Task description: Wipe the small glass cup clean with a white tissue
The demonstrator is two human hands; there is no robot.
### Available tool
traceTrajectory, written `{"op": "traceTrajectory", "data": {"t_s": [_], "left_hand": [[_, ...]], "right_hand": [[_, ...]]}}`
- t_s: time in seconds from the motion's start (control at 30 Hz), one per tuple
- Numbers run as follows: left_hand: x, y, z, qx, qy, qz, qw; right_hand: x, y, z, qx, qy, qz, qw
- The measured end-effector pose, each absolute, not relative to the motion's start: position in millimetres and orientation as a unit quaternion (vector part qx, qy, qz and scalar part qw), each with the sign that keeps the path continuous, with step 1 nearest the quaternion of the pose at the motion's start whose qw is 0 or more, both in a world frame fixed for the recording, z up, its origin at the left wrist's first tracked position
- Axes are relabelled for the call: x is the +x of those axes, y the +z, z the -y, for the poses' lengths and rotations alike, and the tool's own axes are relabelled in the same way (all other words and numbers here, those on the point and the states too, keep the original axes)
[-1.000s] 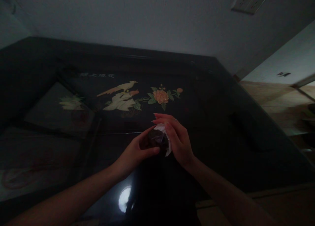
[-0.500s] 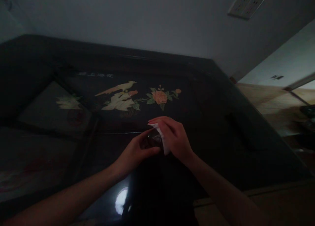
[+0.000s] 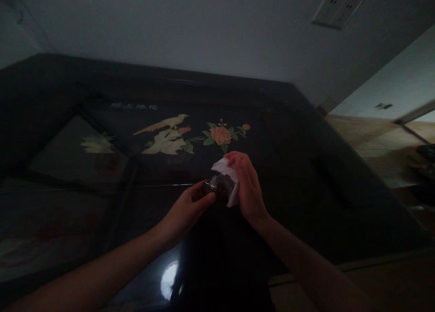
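My left hand (image 3: 192,208) grips a small, dark, shiny object (image 3: 211,185) between thumb and fingers; its exact kind is too dim to tell. Close against its right side, my right hand (image 3: 247,185) is closed on a white tissue (image 3: 231,174). The tissue bulges open toward the dark object, its upper edge under my right fingertips. Both hands are above a glossy black tabletop (image 3: 288,203), near its front middle.
An inlaid bird (image 3: 168,122) and a pink flower (image 3: 220,134) decorate the tabletop. A pale wall (image 3: 190,26) with a socket plate (image 3: 337,8) rises behind it. Wooden floor (image 3: 356,135) shows at the right. Light reflects in the gloss at lower left.
My right hand has shifted slightly right and turned, and the tissue has spread wider. My left hand keeps hold of the dark object, a little further left.
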State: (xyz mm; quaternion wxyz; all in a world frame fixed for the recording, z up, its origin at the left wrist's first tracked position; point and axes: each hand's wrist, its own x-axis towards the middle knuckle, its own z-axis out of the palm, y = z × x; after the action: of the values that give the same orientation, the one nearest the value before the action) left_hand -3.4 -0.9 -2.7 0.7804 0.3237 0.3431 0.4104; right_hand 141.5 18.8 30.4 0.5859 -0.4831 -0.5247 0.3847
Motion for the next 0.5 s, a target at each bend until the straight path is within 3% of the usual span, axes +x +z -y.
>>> {"op": "traceTrajectory", "data": {"t_s": [0.37, 0.5], "left_hand": [[-2.3, 0.3, 0.4, 0.246, 0.458, -0.323, 0.791], [-3.4, -1.7, 1.4, 0.28, 0.446, -0.336, 0.781]], "right_hand": [[155.4, 35.7, -16.9, -0.424, 0.438, 0.626, 0.487], [149.4, 32.8, -12.4, -0.428, 0.402, 0.657, 0.472]]}}
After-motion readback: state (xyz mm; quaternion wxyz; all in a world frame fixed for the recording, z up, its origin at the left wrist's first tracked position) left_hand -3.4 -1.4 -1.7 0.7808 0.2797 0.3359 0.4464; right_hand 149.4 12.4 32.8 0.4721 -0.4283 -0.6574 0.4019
